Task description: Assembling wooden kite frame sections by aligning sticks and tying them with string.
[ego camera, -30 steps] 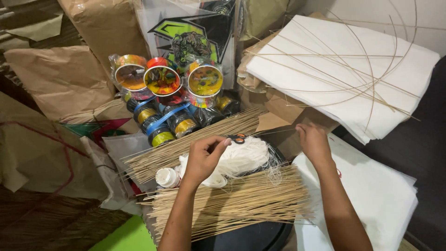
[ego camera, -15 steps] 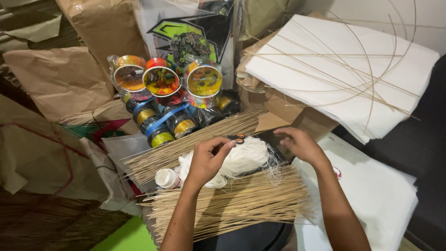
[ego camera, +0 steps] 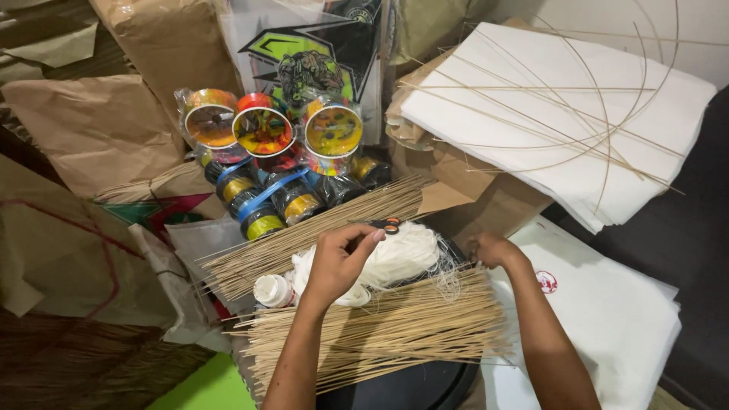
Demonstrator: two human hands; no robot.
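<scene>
The person's left hand (ego camera: 338, 262) hovered over a heap of white string (ego camera: 395, 254) in the middle of the cluttered bench, its fingers curled loosely, forefinger and thumb pinched toward each other just above the string; whether a strand lay in that grip I could not tell. Just beyond its fingertips, on the far edge of the heap, sat a small pair of scissors with orange handles (ego camera: 389, 225), untouched. The right hand (ego camera: 490, 249) was to the right of the heap, curled into a loose fist at the string's frayed right edge, where thin strands trailed off; what it clasped, if anything, was hidden by the fingers.

The string lay between two bundles of thin bamboo sticks: the far bundle (ego camera: 304, 237) ran slantwise from lower left to upper right, and the near bundle (ego camera: 380, 330) spread across below both wrists, on top of a black round object (ego camera: 410, 383). A small white bottle (ego camera: 272, 290) lay just left of the string, near the left wrist.

Farther back stood a cluster of colourful thread spools (ego camera: 262, 133) wrapped in clear plastic. On the far right a stack of white paper (ego camera: 562, 114) carried long bent bamboo strips (ego camera: 547, 125), and a second stack of white sheets (ego camera: 607, 319) lay to the right of the right forearm. Brown paper (ego camera: 99, 129) filled the left side.
</scene>
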